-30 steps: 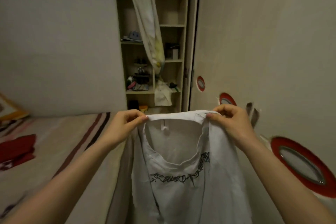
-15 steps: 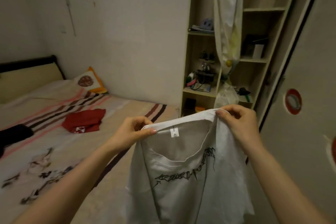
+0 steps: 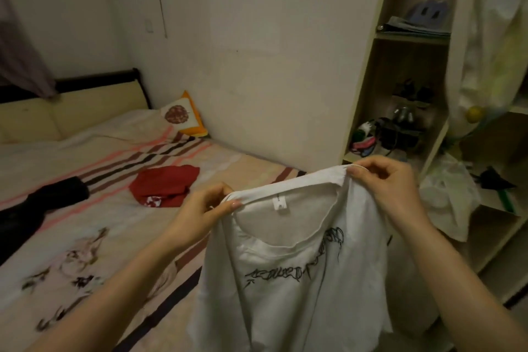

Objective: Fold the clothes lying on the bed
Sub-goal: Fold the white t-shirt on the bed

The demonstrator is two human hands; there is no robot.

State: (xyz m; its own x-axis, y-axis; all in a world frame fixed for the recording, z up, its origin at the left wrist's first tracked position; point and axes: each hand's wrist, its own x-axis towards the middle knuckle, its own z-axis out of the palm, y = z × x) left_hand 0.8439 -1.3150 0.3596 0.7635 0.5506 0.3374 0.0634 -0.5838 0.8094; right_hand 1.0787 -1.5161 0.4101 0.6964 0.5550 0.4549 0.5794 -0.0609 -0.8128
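Left hand (image 3: pixel 204 210), right hand (image 3: pixel 391 186) pinching

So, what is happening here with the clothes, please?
A person is holding up a white T-shirt by its shoulders, the left hand and the right hand each pinching the fabric beside the collar. It hangs in the air at the edge of the bed, not yet folded. A red garment and a black garment lie on the bed.

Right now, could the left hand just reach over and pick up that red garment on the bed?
Probably not yet: the left hand is pinching the white T-shirt by its shoulder. The bed between it and the red garment looks unobstructed, though.
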